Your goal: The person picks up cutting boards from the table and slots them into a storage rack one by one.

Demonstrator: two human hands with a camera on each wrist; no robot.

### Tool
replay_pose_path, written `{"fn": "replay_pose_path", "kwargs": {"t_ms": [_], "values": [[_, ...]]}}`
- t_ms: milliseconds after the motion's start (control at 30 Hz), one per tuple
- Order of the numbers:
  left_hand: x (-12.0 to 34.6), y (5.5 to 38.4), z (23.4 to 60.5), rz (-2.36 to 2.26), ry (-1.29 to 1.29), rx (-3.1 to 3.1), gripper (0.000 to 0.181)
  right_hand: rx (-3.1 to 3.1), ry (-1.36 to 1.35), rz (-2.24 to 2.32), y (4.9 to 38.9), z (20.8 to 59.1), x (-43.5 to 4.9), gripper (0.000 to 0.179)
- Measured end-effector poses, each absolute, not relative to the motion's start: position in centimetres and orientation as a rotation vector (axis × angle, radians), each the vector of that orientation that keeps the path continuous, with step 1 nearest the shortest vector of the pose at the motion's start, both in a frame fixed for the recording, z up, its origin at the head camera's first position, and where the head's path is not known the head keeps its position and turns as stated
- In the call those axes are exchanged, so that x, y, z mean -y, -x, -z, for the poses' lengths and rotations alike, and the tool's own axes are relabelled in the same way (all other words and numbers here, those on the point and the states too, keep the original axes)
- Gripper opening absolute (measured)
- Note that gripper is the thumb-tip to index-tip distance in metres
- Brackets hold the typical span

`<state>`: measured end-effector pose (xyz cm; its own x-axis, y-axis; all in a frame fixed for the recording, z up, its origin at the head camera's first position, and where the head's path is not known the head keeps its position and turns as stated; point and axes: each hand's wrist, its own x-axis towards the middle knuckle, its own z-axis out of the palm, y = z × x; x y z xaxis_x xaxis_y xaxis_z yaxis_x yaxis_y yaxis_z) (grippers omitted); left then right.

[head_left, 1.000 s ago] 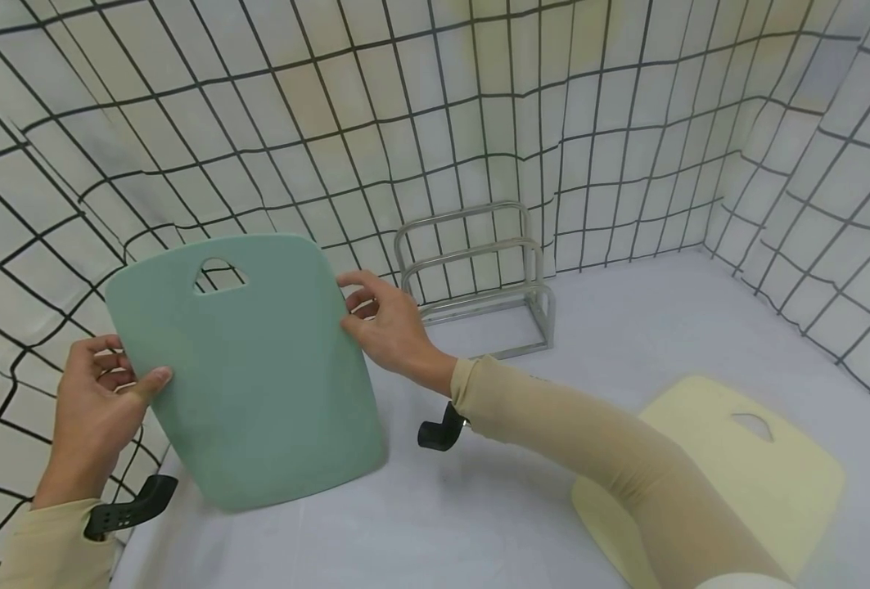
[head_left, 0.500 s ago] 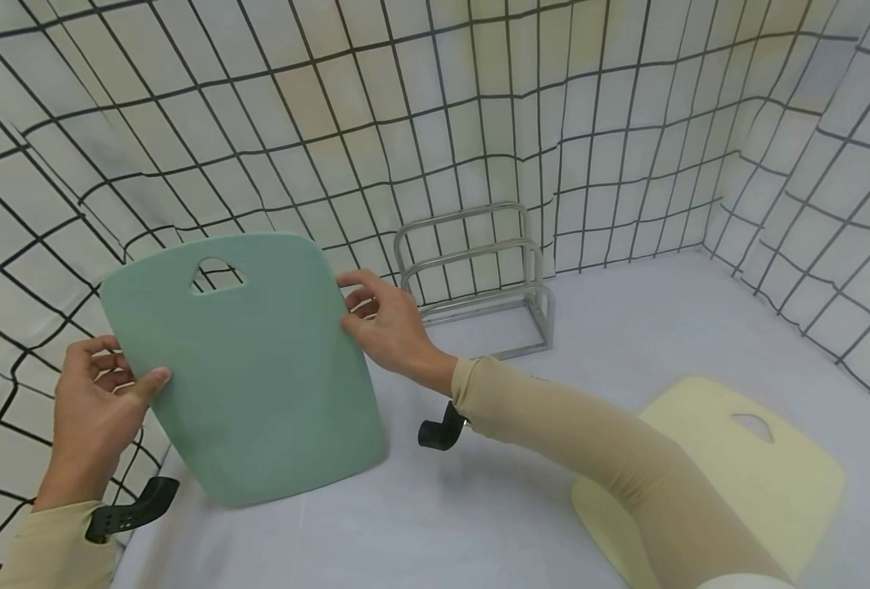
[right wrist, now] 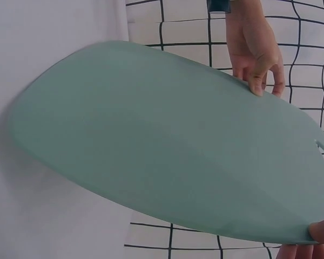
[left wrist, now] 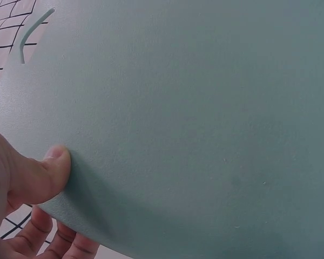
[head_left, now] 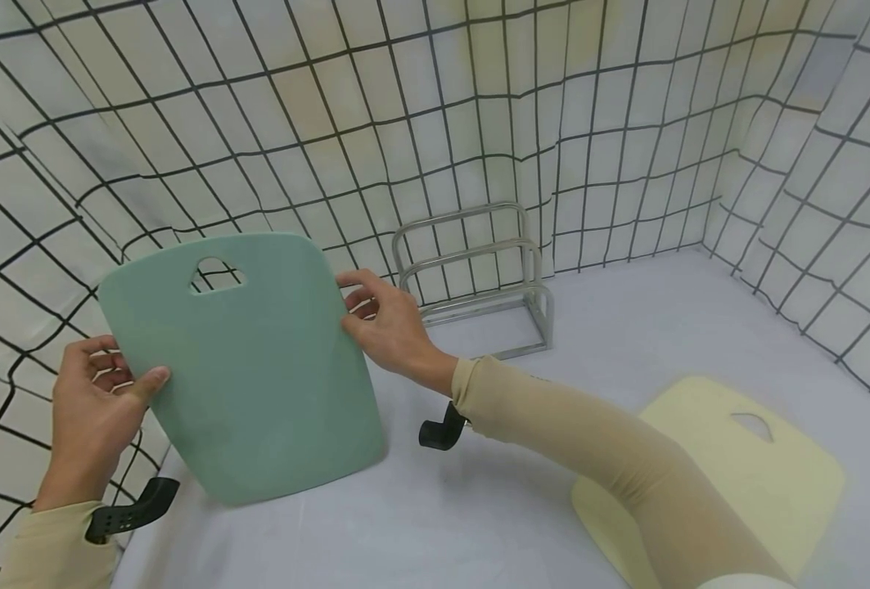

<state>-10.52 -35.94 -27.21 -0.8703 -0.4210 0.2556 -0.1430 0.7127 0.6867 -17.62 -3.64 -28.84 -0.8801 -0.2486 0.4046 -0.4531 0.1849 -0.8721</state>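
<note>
A green cutting board (head_left: 258,368) with a handle cutout near its top is held up, tilted, between both hands. My left hand (head_left: 99,401) grips its left edge; in the left wrist view the thumb (left wrist: 56,167) lies on the front face and the fingers (left wrist: 59,240) are behind. My right hand (head_left: 390,323) pinches the right edge higher up, and the right wrist view catches its thumb (right wrist: 323,229) on the face. The board's lower edge is close to the white table; whether it touches, I cannot tell.
A metal rack (head_left: 479,278) with several upright loops stands behind the right hand, near the grid-patterned wall (head_left: 449,139). On the white table (head_left: 435,523), a pale yellow cutting board (head_left: 751,474) lies flat at the right, partly covered by the right forearm.
The green board's top left corner has shifted slightly left and its lower edge has risen a little. Both hands keep nearly the same place and grip.
</note>
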Motion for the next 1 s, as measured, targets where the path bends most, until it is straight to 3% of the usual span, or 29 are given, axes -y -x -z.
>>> {"fn": "replay_pose_path", "kwargs": {"t_ms": [533, 1000], "values": [[35.79, 10.47, 27.19, 0.986, -0.454, 2.507, 0.064, 2.272, -0.707, -1.769, 17.70, 28.97, 3.60, 0.048], [35.96, 10.16, 28.01, 1.097, -0.300, 2.398, 0.060, 2.251, -0.781, -1.729, 17.81, 29.36, 3.57, 0.048]]}}
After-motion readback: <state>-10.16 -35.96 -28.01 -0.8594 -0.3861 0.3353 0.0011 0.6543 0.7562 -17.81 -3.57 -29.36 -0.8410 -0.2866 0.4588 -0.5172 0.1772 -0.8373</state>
